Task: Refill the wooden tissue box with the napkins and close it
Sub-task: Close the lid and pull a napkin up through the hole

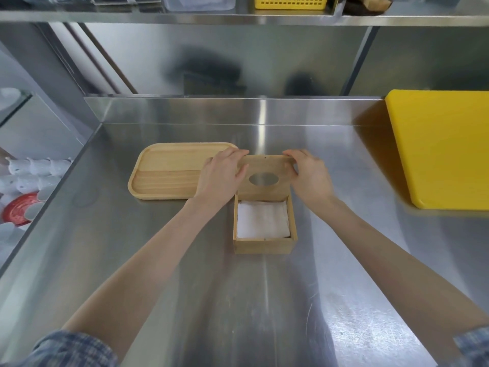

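Note:
A square wooden tissue box [264,245] stands on the steel counter in the middle of the view. White napkins [262,219] lie flat inside it. Its hinged lid [264,190], with an oval hole, stands raised at the box's far side. My left hand [221,178] grips the lid's left top corner. My right hand [309,176] grips the right top corner. Both hands have their fingers curled over the lid's upper edge.
A wooden tray [169,170] lies just left of the box, partly under my left hand. A thick yellow cutting board [444,147] sits at the right. A steel backsplash and an overhead shelf with a yellow basket [289,1] stand behind. White dishes [31,168] are below left.

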Available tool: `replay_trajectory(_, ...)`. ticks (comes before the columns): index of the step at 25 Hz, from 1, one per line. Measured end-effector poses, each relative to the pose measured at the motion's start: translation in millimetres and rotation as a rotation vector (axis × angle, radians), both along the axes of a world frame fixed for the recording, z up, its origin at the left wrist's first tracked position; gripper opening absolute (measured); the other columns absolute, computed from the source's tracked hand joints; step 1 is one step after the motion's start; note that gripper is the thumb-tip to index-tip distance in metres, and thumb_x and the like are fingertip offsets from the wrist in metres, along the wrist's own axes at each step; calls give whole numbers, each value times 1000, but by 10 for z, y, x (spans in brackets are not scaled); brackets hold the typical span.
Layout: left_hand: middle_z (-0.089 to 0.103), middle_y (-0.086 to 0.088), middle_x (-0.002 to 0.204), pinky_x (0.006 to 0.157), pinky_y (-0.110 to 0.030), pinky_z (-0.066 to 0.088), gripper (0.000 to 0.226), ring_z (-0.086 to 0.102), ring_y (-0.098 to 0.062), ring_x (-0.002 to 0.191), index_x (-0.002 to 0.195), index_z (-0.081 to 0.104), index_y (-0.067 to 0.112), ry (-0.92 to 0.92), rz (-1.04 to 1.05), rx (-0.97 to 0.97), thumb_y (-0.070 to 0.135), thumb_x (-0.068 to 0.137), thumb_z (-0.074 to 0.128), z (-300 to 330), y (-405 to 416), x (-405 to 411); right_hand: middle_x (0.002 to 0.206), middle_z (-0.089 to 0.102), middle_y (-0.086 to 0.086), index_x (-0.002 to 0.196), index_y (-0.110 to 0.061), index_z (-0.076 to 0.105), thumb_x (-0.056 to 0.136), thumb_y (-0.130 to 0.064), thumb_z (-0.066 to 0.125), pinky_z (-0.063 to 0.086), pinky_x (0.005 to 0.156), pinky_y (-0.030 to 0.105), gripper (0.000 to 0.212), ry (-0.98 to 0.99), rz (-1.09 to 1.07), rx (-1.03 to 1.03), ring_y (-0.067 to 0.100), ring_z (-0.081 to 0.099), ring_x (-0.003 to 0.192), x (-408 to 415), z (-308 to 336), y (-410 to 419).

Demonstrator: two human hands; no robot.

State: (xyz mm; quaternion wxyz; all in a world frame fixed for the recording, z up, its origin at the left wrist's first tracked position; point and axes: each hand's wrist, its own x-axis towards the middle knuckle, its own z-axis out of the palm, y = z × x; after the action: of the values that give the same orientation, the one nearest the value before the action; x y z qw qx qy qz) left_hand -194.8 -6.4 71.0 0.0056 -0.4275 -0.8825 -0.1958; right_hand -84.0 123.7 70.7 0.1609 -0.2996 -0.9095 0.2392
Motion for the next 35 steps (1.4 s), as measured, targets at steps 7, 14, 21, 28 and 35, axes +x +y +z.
replay_trajectory(7, 58, -2, 126, 88, -34, 45, 35, 57, -22, 109, 128, 51, 15, -68, -5, 101, 19, 94, 45, 4, -144, 146, 113, 66, 13, 118, -9, 62, 93, -8, 48, 53, 84, 46, 29, 48, 27, 25, 33, 61, 101, 135, -19, -28)
replay_trajectory(14, 66, -4, 114, 81, -22, 42, 29, 61, -23, 99, 118, 61, 15, -173, -3, 253, 13, 92, 49, -155, -400, 347, 110, 72, 9, 111, -12, 68, 92, -11, 53, 54, 86, 37, 24, 113, 46, 8, 28, 66, 99, 442, -113, -189)
replay_trajectory(21, 71, 0, 108, 83, -28, 49, 25, 62, -14, 98, 108, 69, 17, -148, -34, 362, 13, 90, 52, -459, -665, 599, 111, 71, 10, 110, -9, 68, 87, -2, 57, 53, 85, 35, 27, 129, 136, 8, 30, 68, 97, 751, -339, -376)
replay_trajectory(28, 73, -1, 101, 76, -31, 58, 31, 67, -17, 94, 100, 70, 13, 60, -147, 205, 16, 85, 43, -753, -815, 674, 115, 69, 3, 110, -11, 69, 84, -4, 59, 56, 77, 32, 28, 95, 166, 103, 25, 70, 94, 917, -670, -515)
replay_trajectory(35, 70, 0, 103, 78, -29, 55, 34, 49, -7, 100, 101, 69, 13, 1, -117, 214, 17, 84, 39, -862, -814, 752, 118, 68, 1, 110, -12, 68, 84, -4, 59, 53, 75, 26, 29, 50, 163, 141, 23, 69, 95, 959, -775, -554)
